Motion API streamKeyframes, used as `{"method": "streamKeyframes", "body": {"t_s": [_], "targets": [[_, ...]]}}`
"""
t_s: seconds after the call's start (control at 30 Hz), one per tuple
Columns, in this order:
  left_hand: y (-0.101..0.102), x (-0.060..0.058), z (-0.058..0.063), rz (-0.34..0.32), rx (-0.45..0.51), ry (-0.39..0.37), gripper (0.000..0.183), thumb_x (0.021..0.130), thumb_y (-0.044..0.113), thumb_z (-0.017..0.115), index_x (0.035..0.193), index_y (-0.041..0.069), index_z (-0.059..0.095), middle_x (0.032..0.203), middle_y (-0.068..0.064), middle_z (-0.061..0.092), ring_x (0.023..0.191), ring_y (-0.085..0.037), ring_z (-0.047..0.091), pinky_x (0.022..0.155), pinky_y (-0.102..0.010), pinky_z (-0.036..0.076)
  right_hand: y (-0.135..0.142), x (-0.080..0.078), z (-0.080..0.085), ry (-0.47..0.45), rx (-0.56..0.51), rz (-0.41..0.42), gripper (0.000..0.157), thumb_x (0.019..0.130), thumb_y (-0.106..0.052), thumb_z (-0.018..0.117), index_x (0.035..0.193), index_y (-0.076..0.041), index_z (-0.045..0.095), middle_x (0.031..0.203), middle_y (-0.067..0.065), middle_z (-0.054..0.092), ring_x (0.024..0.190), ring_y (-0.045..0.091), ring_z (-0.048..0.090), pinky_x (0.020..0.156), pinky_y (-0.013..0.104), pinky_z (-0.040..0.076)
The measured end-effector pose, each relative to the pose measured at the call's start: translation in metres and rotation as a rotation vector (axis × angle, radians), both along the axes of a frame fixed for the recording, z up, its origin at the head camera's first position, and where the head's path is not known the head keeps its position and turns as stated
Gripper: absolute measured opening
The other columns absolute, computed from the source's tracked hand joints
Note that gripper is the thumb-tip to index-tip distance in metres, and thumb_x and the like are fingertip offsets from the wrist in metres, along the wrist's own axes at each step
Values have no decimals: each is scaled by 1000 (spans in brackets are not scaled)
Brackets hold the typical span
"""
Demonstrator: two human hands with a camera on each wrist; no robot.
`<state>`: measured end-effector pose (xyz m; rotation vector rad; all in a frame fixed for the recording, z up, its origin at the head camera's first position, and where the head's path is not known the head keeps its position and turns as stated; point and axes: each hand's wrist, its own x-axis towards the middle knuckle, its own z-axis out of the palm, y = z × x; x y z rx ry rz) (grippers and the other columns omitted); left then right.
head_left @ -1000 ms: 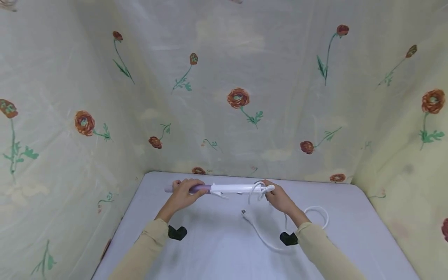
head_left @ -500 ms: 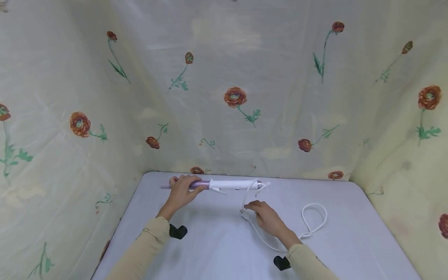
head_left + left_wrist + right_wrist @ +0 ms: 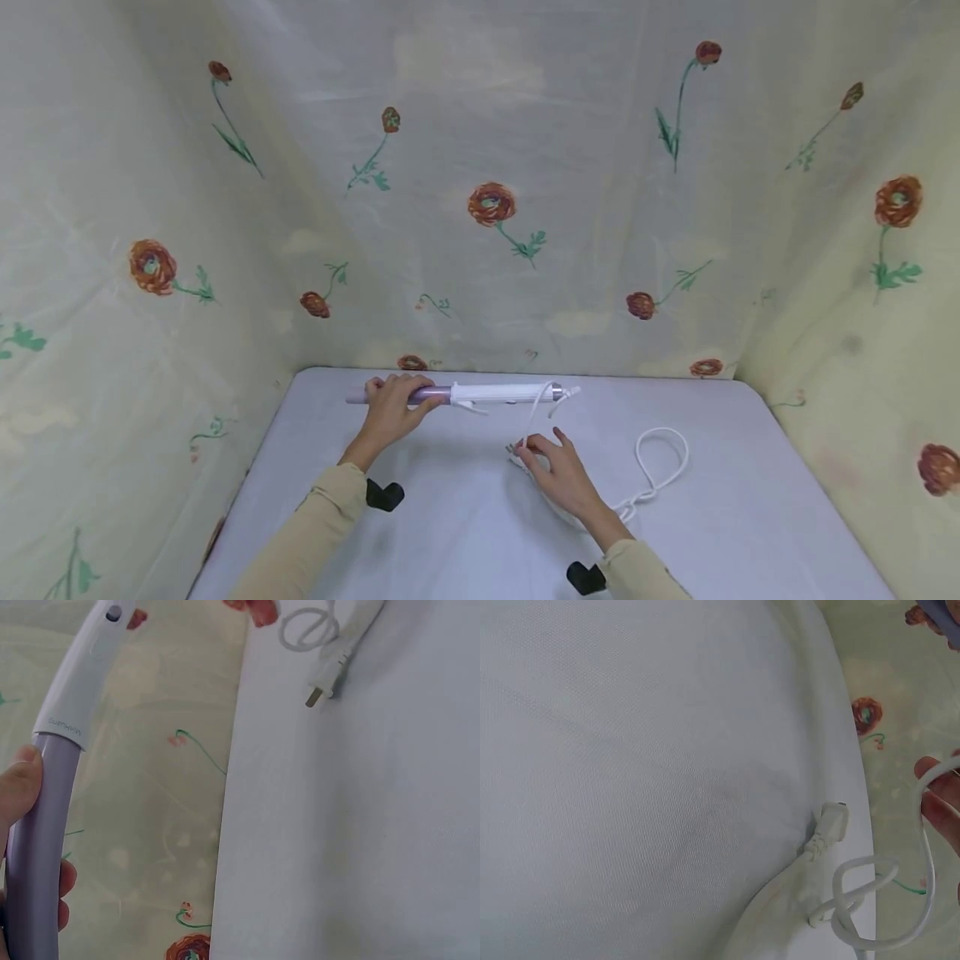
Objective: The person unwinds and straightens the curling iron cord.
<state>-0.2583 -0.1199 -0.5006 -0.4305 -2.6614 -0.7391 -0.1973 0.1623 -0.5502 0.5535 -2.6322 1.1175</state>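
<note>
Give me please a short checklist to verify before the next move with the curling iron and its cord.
1. Left hand holds the curling iron firmly by its purple barrel: ok.
2. Right hand has control of the white cord: ok; the right wrist view shows it passing by the fingers.
3. Plug is free and connected to no socket: ok; it lies on the table.
4. Cord free of tangles: not ok; a loop lies to the right with a twist at its base.
5. Iron cool enough to hold by the barrel: cannot tell.
</note>
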Motion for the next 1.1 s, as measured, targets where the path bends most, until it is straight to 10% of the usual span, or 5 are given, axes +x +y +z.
{"method": "streamKeyframes", "body": {"t_s": [0.17,0.6,1.1], "targets": [[-3,1,-2,34,-14,24,38,76,54,58,102,26,61,101,3,64,90,-18,52,84,-46,16,2,11,6,-12,-128,-2,9,92,-25,47,91,-22,56,76,-10,62,76,1,56,74,25,45],[-22,8,-1,54,-124,5,39,75,54,59,101,24,63,88,4,62,85,-17,48,87,-48,17,23,5,61,309,-39,63,11,89,-7,51,86,-14,59,65,-6,50,56,-1,37,51,16,34],[-53,13,-1,-228,-11,-111,33,74,58,56,97,36,62,87,19,60,82,-4,46,81,-38,14,53,-50,61,202,101,-55,17,93,-18,44,89,-13,60,74,-2,60,63,10,46,64,31,41]]}}
